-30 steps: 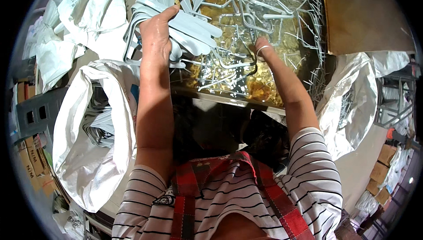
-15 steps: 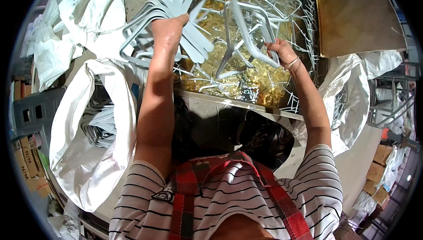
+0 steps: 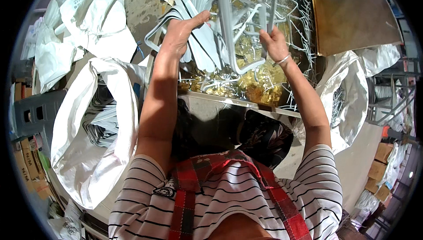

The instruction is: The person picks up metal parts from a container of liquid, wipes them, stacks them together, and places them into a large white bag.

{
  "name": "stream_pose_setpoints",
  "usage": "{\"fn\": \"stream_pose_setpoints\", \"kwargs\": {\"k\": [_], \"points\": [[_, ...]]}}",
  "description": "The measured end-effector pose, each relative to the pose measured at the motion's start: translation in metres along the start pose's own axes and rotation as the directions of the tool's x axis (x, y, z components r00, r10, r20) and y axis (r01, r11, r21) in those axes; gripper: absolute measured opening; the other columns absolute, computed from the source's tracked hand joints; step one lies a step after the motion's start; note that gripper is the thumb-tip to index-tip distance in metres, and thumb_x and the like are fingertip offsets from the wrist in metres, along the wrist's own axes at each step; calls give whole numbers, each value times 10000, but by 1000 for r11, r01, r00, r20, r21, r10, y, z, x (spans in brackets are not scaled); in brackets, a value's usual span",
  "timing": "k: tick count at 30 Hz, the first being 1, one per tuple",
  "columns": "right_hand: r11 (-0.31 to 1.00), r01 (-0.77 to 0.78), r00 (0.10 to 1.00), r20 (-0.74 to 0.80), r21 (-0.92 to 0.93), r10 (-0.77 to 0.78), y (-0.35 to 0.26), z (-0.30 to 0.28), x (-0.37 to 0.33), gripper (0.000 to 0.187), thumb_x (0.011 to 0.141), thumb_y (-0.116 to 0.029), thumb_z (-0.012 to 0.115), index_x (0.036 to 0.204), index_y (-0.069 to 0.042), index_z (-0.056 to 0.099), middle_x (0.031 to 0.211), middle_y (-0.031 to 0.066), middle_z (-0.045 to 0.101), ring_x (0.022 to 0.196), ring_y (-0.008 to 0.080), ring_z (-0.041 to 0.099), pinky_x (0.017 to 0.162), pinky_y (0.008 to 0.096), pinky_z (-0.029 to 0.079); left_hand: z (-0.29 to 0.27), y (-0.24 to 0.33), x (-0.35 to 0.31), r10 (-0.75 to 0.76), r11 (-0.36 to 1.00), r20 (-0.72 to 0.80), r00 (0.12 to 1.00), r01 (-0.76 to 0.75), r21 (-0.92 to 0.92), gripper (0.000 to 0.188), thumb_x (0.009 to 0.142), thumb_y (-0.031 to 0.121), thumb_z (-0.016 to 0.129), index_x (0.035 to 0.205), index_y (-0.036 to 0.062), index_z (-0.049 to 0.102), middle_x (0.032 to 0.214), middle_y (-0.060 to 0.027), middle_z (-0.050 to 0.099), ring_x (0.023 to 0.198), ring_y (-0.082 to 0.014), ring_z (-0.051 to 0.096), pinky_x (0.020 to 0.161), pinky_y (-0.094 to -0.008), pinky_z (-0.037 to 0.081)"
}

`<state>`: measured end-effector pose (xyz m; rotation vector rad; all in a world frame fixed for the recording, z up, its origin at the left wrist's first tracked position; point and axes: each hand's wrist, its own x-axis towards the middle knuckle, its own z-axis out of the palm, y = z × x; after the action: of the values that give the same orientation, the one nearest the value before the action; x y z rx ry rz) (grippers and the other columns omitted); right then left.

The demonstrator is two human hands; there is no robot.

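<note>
Far left: grey plastic crate (image 3: 33,112) w/ square holes, brown cardboard boxes (image 3: 27,169) below it.
Left sack: big white woven plastic sack (image 3: 79,152), mouth open, more grey hangers (image 3: 102,123) lying inside; stood just beside the bench.
Left hand: left hand (image 3: 181,33) was raised over the bench, fingers clenched round a fanned bundle of pale grey plastic clothes hangers (image 3: 200,48); thumb on top.
Bench: bench (image 3: 246,103) was covered w/ a tangle of loose white wire and plastic hangers (image 3: 291,15) on crumpled gold foil sheet (image 3: 260,83).
Right hand: right hand (image 3: 274,44), thin bangle at wrist, fingers closed on a single pale grey plastic hanger (image 3: 240,24) held upright, touching the bundle's right side.
Right: second white woven sack (image 3: 348,94) w/ hangers inside; brown flat board (image 3: 352,15) above it.
</note>
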<state>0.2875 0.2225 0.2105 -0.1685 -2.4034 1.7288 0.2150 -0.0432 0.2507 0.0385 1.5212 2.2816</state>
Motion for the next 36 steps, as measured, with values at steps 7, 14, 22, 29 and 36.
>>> {"fn": "stream_pose_setpoints", "kwargs": {"k": [7, 14, 22, 29, 36], "points": [[887, 108, 978, 208, -449, -14, -18, 2, 8, 250, 814, -208, 537, 890, 13, 447, 680, 202, 545, 626, 340, 536, 583, 372, 425, 2, -2, -6, -64, 995, 94, 994, 71, -74, 278, 721, 142, 685, 886, -65, 601, 808, -105, 621, 687, -160, 596, 643, -271, 490], [975, 20, 986, 164, -223, 18, -5, 1, 12, 362, 749, -22, 624, 1037, -4, 405, 785, 76, 561, 591, 185, 539, 573, 290, 473, 7, -12, 1, -44, 994, 54, 998, 49, -101, 223, 676, 107, 678, 824, -53, 629, 800, -105, 622, 730, -170, 579, 742, -275, 435], [713, -594, 793, 122, 372, 597, 20, -33, -31, 136, 795, -64, 553, 888, 31, 523, 665, 98, 557, 485, 153, 508, 423, 280, 435, -7, -3, 2, 2, 952, -47, 999, -16, -306, 188, 748, 70, 623, 896, -38, 586, 803, -101, 606, 715, -173, 589, 695, -283, 474], [442, 290, 938, 160, -849, -308, 6, -134, -37, 244, 707, -18, 514, 946, -67, 521, 708, 184, 576, 670, 375, 560, 570, 446, 442, 4, -3, -3, 105, 964, -222, 969, -44, 264, 267, 662, 143, 718, 795, -70, 628, 766, -82, 611, 668, -138, 557, 635, -238, 433], [394, 274, 952, 306, -877, 18, -161, 1, 10, 374, 689, -71, 595, 1014, -39, 412, 882, 214, 561, 842, 357, 559, 671, 423, 452, 29, -21, -10, -57, 921, 87, 995, 19, 390, 371, 614, 243, 743, 790, -66, 638, 764, -100, 620, 682, -156, 551, 675, -246, 416]]}}
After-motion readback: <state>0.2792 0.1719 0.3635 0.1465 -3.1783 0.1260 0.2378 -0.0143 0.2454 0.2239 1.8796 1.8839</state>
